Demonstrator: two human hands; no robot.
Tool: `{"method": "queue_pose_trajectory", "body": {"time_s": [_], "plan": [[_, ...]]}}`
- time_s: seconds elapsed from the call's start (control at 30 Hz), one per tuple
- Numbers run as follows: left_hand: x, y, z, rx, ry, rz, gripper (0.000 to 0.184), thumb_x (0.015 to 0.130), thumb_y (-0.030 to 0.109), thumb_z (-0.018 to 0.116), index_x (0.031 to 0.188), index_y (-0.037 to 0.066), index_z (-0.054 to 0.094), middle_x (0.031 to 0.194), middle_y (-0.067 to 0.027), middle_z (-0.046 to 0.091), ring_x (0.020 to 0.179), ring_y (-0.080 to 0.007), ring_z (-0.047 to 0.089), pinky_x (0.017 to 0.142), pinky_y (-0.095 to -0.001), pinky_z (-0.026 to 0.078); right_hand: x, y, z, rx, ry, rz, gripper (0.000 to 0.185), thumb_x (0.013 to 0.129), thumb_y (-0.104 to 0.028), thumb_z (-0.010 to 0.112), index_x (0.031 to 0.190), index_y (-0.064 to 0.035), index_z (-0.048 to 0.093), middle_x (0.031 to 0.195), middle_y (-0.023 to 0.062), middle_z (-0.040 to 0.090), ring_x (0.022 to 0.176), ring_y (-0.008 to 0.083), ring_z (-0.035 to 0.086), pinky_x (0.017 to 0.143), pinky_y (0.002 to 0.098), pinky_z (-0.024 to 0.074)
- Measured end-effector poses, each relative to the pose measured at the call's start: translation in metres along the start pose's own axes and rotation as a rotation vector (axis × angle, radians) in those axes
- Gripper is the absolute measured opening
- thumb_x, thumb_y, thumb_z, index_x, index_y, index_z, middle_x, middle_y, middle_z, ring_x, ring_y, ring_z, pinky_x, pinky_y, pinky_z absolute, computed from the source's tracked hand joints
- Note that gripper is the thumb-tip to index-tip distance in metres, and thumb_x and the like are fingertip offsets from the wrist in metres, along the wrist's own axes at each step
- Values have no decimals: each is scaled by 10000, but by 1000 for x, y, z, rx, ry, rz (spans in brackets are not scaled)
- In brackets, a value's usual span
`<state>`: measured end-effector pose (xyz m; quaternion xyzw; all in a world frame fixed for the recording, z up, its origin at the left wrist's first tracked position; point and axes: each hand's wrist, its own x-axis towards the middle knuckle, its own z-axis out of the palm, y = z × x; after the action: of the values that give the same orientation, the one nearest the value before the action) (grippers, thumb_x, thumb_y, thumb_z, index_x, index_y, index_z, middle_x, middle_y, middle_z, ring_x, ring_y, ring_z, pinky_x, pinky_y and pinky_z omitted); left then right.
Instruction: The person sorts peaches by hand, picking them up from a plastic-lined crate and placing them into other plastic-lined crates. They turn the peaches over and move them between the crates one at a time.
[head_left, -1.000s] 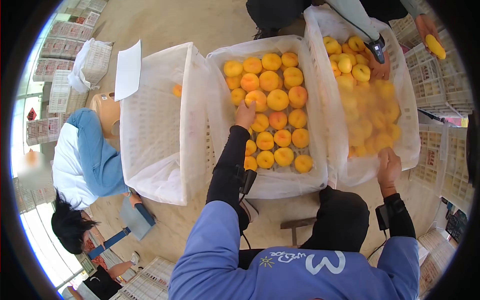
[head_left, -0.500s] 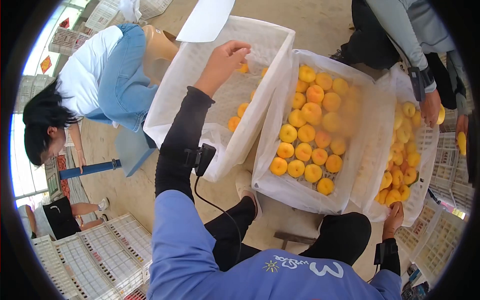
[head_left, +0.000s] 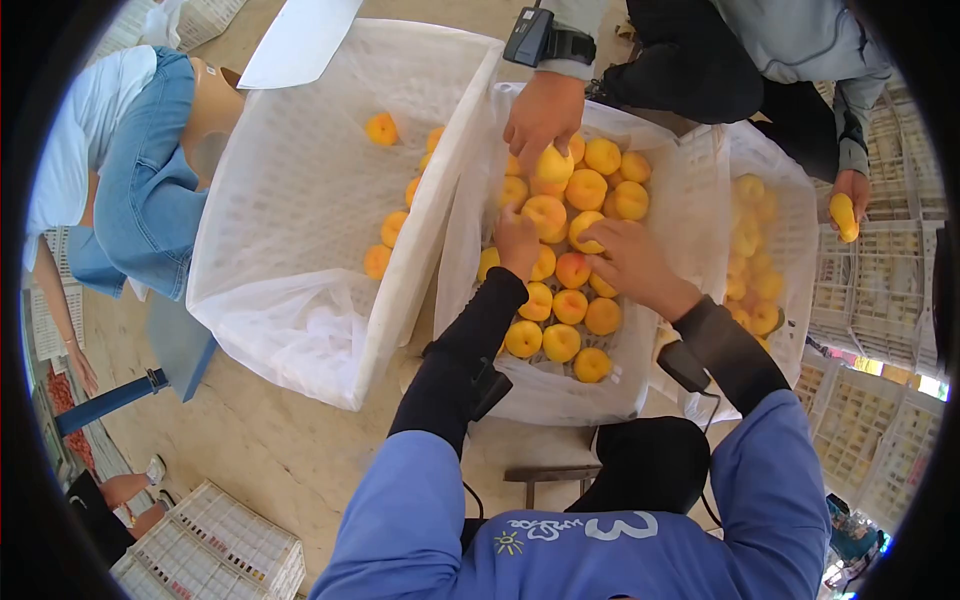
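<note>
Yellow peaches (head_left: 561, 343) lie in rows in the middle lined crate (head_left: 575, 408). Inside it, my left hand (head_left: 517, 242) has its fingers curled against the left side of a peach (head_left: 544, 213). My right hand (head_left: 640, 262) comes in from the right, its fingertips closed on another peach (head_left: 584, 229). Just beyond, a co-worker's hand (head_left: 546, 115) holds a paler peach (head_left: 553, 164) over the same crate. To the left stands a white-lined crate (head_left: 375, 375) with several peaches (head_left: 391, 228) along its right side.
A third lined crate (head_left: 795, 215) with peaches stands to the right. The co-worker's other hand (head_left: 851, 187) holds a yellow fruit (head_left: 844, 217). A white sheet (head_left: 300, 45) overlaps the left crate's far corner. A person in jeans (head_left: 150, 170) is at left, beside a blue scale (head_left: 178, 345). Stacked crates (head_left: 215, 545) stand lower left.
My left hand has moved from above the left crate into the middle one. My right hand has left the right crate for the middle one. A co-worker's hand has reached in with a peach.
</note>
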<state>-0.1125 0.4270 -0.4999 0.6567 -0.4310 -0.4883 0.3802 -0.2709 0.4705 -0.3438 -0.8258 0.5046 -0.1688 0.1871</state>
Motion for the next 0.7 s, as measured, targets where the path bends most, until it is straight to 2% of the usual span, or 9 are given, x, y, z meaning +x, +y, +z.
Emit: {"method": "queue_pose_trajectory", "body": {"time_s": [0.03, 0.1, 0.13, 0.2, 0.3, 0.4, 0.53, 0.63, 0.7], "plan": [[2, -13, 8, -3, 4, 1, 385, 851, 69, 486, 1216, -51, 489, 1214, -245, 527, 1136, -361, 500, 973, -399, 391, 10, 9, 17, -2, -1, -4, 214, 779, -129, 615, 983, -64, 614, 937, 106, 624, 860, 292, 598, 733, 382, 458], [-2, -27, 20, 60, 38, 202, 377, 849, 54, 466, 1212, -44, 492, 1189, -253, 523, 1121, -395, 475, 969, -431, 380, 23, 23, 48, 78, -91, 152, 330, 772, -110, 608, 1100, -74, 584, 1136, 136, 588, 1026, 338, 551, 872, 420, 439], [-2, -29, 23, 59, 41, 202, 377, 849, 54, 466, 1212, -44, 492, 1189, -253, 523, 1121, -395, 475, 969, -431, 380, 27, 30, 63, 78, -92, 149, 330, 772, -110, 608, 1100, -74, 584, 1136, 136, 588, 1026, 338, 551, 872, 420, 439], [-13, -17, 22, 65, 2, 247, 386, 851, 43, 451, 1228, -35, 486, 1182, -241, 530, 1116, -396, 478, 975, -422, 381, 29, 40, 87, 22, 77, 88, 327, 755, -108, 607, 1081, -81, 599, 1109, 95, 598, 1044, 296, 549, 881, 407, 415], [-23, -9, 21, 48, 4, 255, 393, 865, 38, 442, 1250, -31, 474, 1221, -223, 525, 1148, -371, 480, 990, -405, 374, 24, 50, 103, -24, 101, 78, 384, 749, -94, 609, 1132, -104, 584, 1221, 70, 547, 1147, 275, 492, 928, 408, 388], [-16, -19, 12, -99, -46, 156, 405, 881, 51, 439, 1278, -28, 454, 1245, -208, 525, 1176, -341, 476, 1002, -388, 365, 17, 54, 105, -87, 88, 20, 426, 748, -82, 609, 1169, -120, 563, 1267, 56, 511, 1191, 257, 454, 944, 396, 378], [-5, -18, -19, -67, -49, 124, 425, 890, 71, 446, 1301, -33, 423, 1282, -211, 496, 1204, -327, 457, 1016, -378, 352, 9, 61, 117, -41, 107, 54, 469, 742, -77, 614, 1202, -130, 541, 1297, 50, 489, 1204, 259, 438, 956, 395, 370], [-7, -18, -33, 168, -26, 194, 498, 914, 115, 468, 1380, -1, 335, 1389, -183, 401, 1263, -281, 410, 1039, -353, 333, 2, 66, 116, -112, 159, 57, 497, 740, -70, 614, 1226, -133, 530, 1328, 64, 478, 1190, 257, 455, 968, 398, 363], [-21, 2, -38, 270, -150, 105, 487, 900, 88, 458, 1359, -32, 350, 1391, -235, 373, 1271, -329, 394, 1040, -363, 329, -4, 66, 107, -173, 108, 93, 515, 746, -60, 604, 1249, -134, 520, 1367, 86, 453, 1175, 256, 471, 987, 401, 352]]}}
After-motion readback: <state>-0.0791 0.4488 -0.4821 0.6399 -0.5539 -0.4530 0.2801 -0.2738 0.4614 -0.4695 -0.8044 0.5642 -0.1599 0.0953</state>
